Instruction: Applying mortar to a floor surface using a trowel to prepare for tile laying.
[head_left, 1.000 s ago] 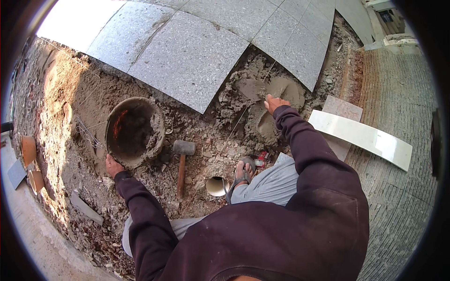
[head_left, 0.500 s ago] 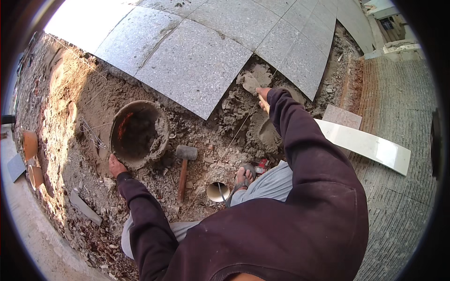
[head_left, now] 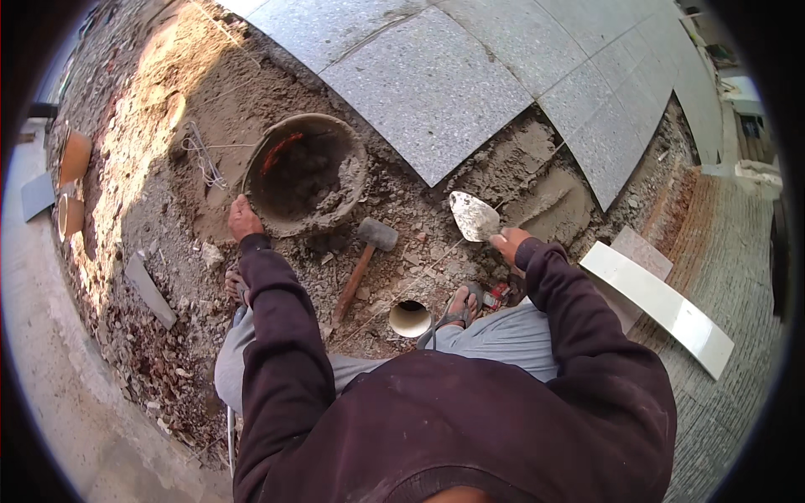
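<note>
My left hand (head_left: 246, 220) grips the near-left rim of a dark mortar pan (head_left: 321, 222), which holds some grey mortar (head_left: 314, 176). My right hand (head_left: 509, 248) is closed on a trowel (head_left: 470, 214), its pale, smeared blade pointing up-left. Beyond the blade lies a patch of wet mortar (head_left: 549, 210) in the notch along the edge of speckled grey tiles (head_left: 419, 101). A rubber mallet (head_left: 376, 234) with a wooden handle rests on the rubble between my hands, near a white pipe opening (head_left: 402, 323). A thin string crosses the rubble and mortar.
At the right, white and pinkish tile strips (head_left: 654, 307) lie on ridged paving (head_left: 704, 411). Terracotta pieces (head_left: 73, 159), a grey square (head_left: 38, 197) and an offcut (head_left: 149, 289) lie at the left, by a concrete strip (head_left: 92, 394). A loose cord (head_left: 204, 159) sits beside the pan.
My right hand and trowel have drawn back from the mortar patch toward me, bringing the blade clearly into view. The camera view has shifted; my left hand still holds the pan's rim.
</note>
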Demonstrator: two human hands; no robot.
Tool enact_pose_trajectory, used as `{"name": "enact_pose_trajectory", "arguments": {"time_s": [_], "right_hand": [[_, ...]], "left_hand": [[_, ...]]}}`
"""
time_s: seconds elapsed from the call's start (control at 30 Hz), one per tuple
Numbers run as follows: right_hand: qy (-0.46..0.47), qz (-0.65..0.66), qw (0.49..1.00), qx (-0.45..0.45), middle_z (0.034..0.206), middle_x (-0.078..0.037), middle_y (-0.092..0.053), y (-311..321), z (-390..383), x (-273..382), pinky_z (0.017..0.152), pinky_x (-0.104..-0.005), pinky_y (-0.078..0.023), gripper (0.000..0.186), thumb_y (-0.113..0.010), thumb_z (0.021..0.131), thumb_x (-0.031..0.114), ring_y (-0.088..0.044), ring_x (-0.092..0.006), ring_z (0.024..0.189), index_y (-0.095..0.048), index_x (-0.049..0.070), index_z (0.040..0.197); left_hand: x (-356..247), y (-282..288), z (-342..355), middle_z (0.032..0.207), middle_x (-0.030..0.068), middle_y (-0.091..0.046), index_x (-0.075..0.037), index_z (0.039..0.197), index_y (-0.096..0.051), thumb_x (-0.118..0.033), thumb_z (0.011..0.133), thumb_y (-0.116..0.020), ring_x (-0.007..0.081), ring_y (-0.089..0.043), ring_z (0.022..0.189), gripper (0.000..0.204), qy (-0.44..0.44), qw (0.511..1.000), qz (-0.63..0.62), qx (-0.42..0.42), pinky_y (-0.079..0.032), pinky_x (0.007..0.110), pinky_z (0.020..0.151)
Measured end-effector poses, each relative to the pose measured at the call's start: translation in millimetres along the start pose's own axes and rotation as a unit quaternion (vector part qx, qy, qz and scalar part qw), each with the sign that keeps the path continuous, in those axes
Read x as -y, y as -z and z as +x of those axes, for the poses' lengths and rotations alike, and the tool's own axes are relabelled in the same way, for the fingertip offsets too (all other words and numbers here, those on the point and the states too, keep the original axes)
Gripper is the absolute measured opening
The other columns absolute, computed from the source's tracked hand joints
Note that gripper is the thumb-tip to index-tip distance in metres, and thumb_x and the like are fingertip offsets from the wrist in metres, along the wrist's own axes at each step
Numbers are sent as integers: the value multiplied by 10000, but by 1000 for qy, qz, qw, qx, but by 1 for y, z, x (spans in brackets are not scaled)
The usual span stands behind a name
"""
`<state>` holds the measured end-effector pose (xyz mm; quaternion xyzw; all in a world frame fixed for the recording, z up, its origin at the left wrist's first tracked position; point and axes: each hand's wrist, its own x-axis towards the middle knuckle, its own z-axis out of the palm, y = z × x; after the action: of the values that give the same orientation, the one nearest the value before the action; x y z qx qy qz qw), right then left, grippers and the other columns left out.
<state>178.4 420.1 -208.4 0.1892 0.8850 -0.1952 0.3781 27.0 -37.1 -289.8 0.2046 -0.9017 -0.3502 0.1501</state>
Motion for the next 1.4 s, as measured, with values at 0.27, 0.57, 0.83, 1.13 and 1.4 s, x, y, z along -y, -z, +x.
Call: {"name": "enact_pose_trajectory", "arguments": {"time_s": [0.27, 0.57, 0.83, 1.13, 1.4], "right_hand": [[265, -341, 881, -192, 721, -178, -566, 76, 29, 145, 558, -387, -454, 128, -398, 763, 119, -568, -315, 671, -480, 26, 793], [254, -393, 879, 86, 959, -165, -549, 16, 113, 235, 757, -372, -434, 293, -485, 720, 159, -533, -282, 906, -530, 86, 1000], [303, -182, 929, 109, 832, -202, -561, -56, 75, 261, 726, -397, -433, 297, -542, 627, 142, -533, -340, 828, -512, 13, 893], [347, -10, 935, 75, 684, -194, -541, -32, 36, 240, 642, -372, -420, 224, -553, 613, 172, -543, -326, 700, -500, -5, 739], [426, 10, 904, 40, 712, -179, -551, 13, 6, 180, 648, -389, -425, 237, -538, 626, 211, -536, -336, 737, -500, 17, 756]], "left_hand": [[-84, -10, -19, 479, 146, -439, -26, 626, -497, -270, 790, -509, 281, -418, 405, 294, -122, 987, -96, 35, -335, 339, 405], [-79, -8, -26, 521, 164, -477, -20, 665, -532, -219, 766, -549, 281, -470, 441, 223, -93, 981, -170, 19, -358, 321, 426], [-47, 2, -27, 488, 137, -457, -38, 662, -541, -249, 773, -540, 281, -451, 426, 238, -42, 990, -130, -26, -360, 327, 425], [-54, 0, -40, 524, 150, -473, -44, 667, -518, -338, 804, -466, 317, -472, 487, 328, 8, 996, -85, -6, -362, 366, 465], [-11, 20, -23, 759, 129, -583, -23, 850, -565, -292, 808, -469, 240, -527, 655, 289, 43, 996, -51, 62, -403, 312, 625]]}}
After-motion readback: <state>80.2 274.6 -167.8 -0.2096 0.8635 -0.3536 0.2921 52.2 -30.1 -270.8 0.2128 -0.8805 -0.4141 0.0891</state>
